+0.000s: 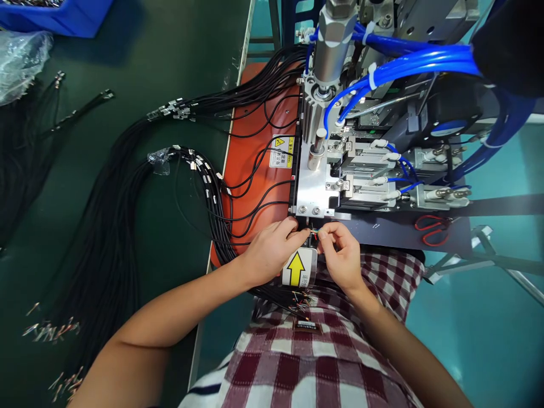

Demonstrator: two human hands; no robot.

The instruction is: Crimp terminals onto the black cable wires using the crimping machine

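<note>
Thin coloured wires (314, 232) at a cable's stripped end lie between my two hands, at the front of the machine (314, 195). My left hand (276, 246) is closed, thumb and forefinger pinching the cable end from the left. From the right, the fingertips of my right hand (340, 252) pinch the fine wires. Just below is a white label with a yellow arrow (296, 269). A bundle of black cables (216, 226) runs behind my left hand, and more stripped cable ends (300, 300) rest near my lap.
Black cables with metal connectors (174, 107) cross the orange plate (263, 122) and hang over the dark green table (187, 34). Red-handled scissors (432, 226) lie right of the machine. A blue bin (59, 22) and a clear plastic bag (23, 62) are at top left. Blue air hoses (420, 62) arch overhead.
</note>
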